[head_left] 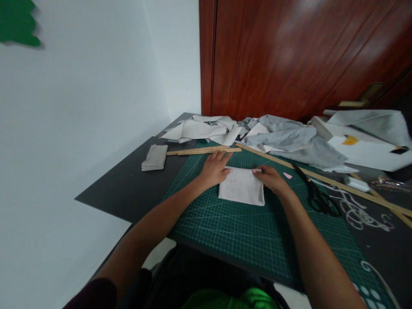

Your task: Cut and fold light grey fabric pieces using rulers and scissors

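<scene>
Head view, near to far. Green cutting mat (238, 231) runs to the worktop's (125, 189) near edge. White oval pieces (370, 294) at the near right, a loose cord (381, 277) beside them.

Pale cloth rectangle (241, 189) lies flat on the mat, set in from the near edge, between the two hands. Left hand (215, 168): fingers extended and released, over the mat beyond the cloth's far left corner, thumb touching that corner. Right hand (271, 177): thumb on top, fingers bent at the far right corner, grasping the cloth there.

Toward the right edge: black scissors (317, 195), tangled white cord (362, 216), small white block (356, 183). Pink piece (287, 175) between right hand and scissors. Long wooden ruler (289, 163) slants past them, far side to right edge.

Toward the left edge: folded cloth stack (155, 157), with wooden strips (206, 150) reaching from it past the left hand.

Far edge: cream fabric (206, 128), heaped grey fabric (286, 133), white box (370, 150) at the far right. Behind, reddish wooden door (289, 60).
</scene>
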Demonstrator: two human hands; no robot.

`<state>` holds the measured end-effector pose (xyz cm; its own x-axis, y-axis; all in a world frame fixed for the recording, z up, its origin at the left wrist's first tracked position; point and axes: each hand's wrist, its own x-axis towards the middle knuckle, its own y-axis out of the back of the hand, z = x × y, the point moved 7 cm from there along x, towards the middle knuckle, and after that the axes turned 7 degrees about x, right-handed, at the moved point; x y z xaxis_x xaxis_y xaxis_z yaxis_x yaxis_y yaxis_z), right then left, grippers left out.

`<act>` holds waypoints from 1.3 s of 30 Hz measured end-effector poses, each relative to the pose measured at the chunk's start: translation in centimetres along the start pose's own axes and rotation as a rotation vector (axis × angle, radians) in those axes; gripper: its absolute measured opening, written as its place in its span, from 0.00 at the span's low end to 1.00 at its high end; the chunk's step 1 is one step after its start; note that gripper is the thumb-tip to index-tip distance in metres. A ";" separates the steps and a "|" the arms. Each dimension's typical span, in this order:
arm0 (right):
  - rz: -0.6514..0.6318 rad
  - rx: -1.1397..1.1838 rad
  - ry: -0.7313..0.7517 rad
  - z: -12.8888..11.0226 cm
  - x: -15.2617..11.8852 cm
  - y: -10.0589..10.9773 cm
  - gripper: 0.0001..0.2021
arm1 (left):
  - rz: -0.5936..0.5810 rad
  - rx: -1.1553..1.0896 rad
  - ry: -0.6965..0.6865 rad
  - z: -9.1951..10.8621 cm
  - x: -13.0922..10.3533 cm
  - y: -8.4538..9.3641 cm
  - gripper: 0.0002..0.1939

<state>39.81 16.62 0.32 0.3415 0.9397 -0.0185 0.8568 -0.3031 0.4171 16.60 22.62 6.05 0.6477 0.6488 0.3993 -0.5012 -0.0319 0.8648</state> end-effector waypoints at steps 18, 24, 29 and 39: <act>-0.027 -0.021 0.004 -1.5 -1.1 -0.8 0.16 | -0.428 -0.037 -0.251 3.2 -1.6 -3.5 0.42; -0.151 0.177 0.023 -3.0 -2.4 -4.3 0.14 | -0.354 -0.005 -0.167 1.9 -0.8 -1.8 0.26; -0.210 0.173 0.000 -3.6 -2.9 -5.0 0.06 | -0.369 0.037 -0.207 2.5 -1.4 -3.6 0.34; -0.191 0.334 -0.256 -3.1 -3.5 -2.7 0.11 | -0.420 0.061 -0.333 3.2 -1.7 -3.9 0.47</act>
<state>35.12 14.67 2.09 0.2138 0.9272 -0.3076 0.9769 -0.2021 0.0698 19.31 19.28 2.93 0.9372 0.3390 0.0815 -0.1318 0.1281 0.9830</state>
